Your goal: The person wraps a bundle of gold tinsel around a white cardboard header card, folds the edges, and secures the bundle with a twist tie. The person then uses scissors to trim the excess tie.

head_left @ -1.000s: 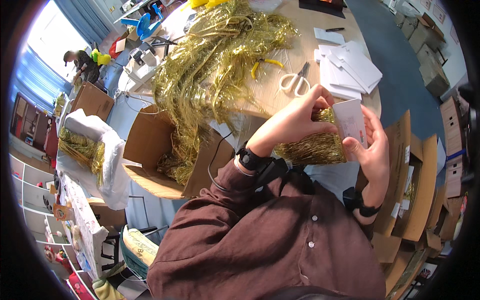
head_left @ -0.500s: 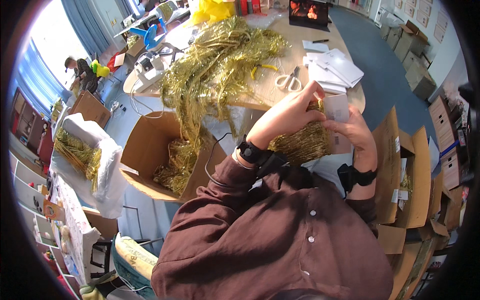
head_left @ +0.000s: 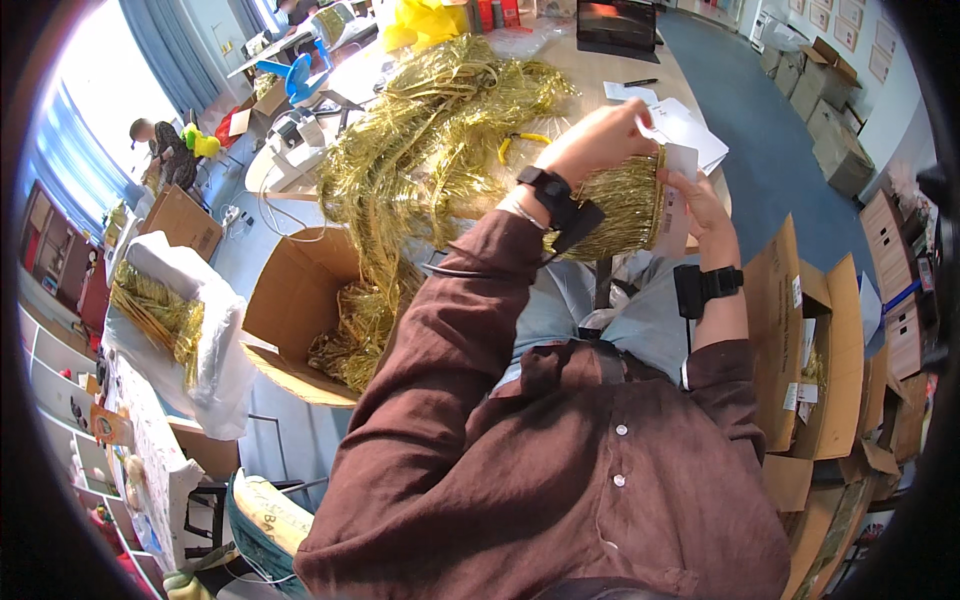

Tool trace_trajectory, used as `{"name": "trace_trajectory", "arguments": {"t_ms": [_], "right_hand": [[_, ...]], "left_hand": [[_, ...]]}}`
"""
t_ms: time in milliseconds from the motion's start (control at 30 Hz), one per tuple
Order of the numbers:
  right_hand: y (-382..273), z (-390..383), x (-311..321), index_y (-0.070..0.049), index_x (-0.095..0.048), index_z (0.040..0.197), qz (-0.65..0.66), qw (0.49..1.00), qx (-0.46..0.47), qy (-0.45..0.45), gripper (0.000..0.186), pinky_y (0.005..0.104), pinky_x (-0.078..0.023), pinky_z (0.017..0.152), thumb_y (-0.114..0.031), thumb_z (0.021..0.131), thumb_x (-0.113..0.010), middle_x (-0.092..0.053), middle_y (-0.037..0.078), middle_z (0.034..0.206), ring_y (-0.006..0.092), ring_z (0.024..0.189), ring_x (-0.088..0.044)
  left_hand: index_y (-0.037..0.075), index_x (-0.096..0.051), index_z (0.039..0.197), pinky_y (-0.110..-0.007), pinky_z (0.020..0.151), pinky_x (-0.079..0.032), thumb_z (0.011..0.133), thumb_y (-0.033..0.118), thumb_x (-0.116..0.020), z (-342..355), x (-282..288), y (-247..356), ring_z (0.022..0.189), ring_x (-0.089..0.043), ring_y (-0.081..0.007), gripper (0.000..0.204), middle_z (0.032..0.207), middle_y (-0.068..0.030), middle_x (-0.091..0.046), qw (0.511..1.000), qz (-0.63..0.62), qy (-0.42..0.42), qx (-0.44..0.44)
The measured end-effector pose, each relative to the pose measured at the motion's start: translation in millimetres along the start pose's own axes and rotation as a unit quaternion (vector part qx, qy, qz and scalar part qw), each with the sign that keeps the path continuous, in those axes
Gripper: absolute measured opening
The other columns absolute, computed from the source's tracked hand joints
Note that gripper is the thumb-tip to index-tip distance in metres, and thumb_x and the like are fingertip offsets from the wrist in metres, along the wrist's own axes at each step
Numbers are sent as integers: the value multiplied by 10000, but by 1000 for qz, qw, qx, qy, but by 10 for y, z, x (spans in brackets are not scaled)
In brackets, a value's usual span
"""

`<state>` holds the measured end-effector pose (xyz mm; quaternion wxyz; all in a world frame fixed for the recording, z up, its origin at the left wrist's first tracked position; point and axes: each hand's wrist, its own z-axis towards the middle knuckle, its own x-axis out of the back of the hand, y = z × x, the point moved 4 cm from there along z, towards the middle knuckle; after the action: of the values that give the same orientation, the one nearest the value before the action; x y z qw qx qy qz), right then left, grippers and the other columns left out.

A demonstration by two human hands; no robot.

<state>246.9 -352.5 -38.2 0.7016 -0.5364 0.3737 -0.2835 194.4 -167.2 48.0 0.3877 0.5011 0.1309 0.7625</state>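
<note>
My left hand (head_left: 605,135) is closed in a pinch above the top of a gold tinsel fringe bundle (head_left: 605,210); what is between its fingertips is hard to make out. My right hand (head_left: 705,210) grips a white card (head_left: 674,225) held upright against the bundle's right end, thumb on its face. Behind them lie loose white papers (head_left: 690,130). A long heap of gold tinsel (head_left: 420,130) spreads over the pale wooden table (head_left: 555,50), drooping into an open cardboard box (head_left: 280,300). Yellow-handled pliers (head_left: 505,150) lie beside the heap.
Open cartons (head_left: 830,390) stand at my right. At left are a plastic-wrapped tinsel bundle (head_left: 220,350), a white shelf and another person (head_left: 165,150) near the window. A blue tool (head_left: 295,75), power strips, a pen and a dark screen (head_left: 615,30) are on or near the table.
Both my hands and the bundle with its card have moved up and away from my body. My left hand has risen off the bundle's top toward the papers, and my lap now shows below.
</note>
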Motion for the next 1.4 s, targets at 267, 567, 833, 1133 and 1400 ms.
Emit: {"name": "trace_trajectory", "arguments": {"t_ms": [267, 567, 833, 1133, 1400], "right_hand": [[60, -4, 147, -16, -619, 1234, 7, 998, -21, 57, 596, 321, -429, 967, -335, 763, -796, -663, 86, 1133, 171, 1069, -588], [239, 114, 332, 34, -435, 1375, 31, 997, -49, 54, 879, 360, -453, 964, -386, 714, -835, -598, 139, 1188, 219, 1103, -575], [91, -86, 176, -1, -464, 1359, 32, 997, -36, 54, 826, 369, -466, 945, -390, 726, -826, -595, 127, 1194, 217, 1100, -573], [167, -11, 236, -8, -551, 1303, 24, 996, -35, 85, 699, 340, -480, 913, -364, 759, -808, -647, 90, 1123, 191, 1023, -609], [147, -19, 196, -18, -566, 1291, 70, 996, -2, 54, 675, 352, -501, 905, -319, 752, -838, -649, 81, 1145, 181, 1023, -619]], "left_hand": [[62, -713, 954, -420, 813, -527, 887, 203, -618, -642, 833, -1447, 921, -672, -343, 183, 955, -163, -707, 962, 192, 91, 174], [26, -626, 1166, -411, 939, -496, 886, 123, -577, -971, 1079, -2281, 1087, -628, -357, 301, 1139, -199, -673, 964, 192, 88, 161], [58, -733, 893, -401, 777, -529, 787, 275, -724, -867, 867, -1677, 852, -675, -314, 241, 855, -146, -702, 958, 201, 106, 173], [-13, -737, 766, -413, 727, -567, 671, 317, -772, -748, 699, -1861, 767, -690, -396, 345, 760, -253, -678, 929, 259, -39, 263], [17, -708, 792, -420, 642, -521, 693, 198, -677, -987, 1053, -1386, 705, -667, -359, 209, 743, -207, -667, 917, 365, -61, 148]]}}
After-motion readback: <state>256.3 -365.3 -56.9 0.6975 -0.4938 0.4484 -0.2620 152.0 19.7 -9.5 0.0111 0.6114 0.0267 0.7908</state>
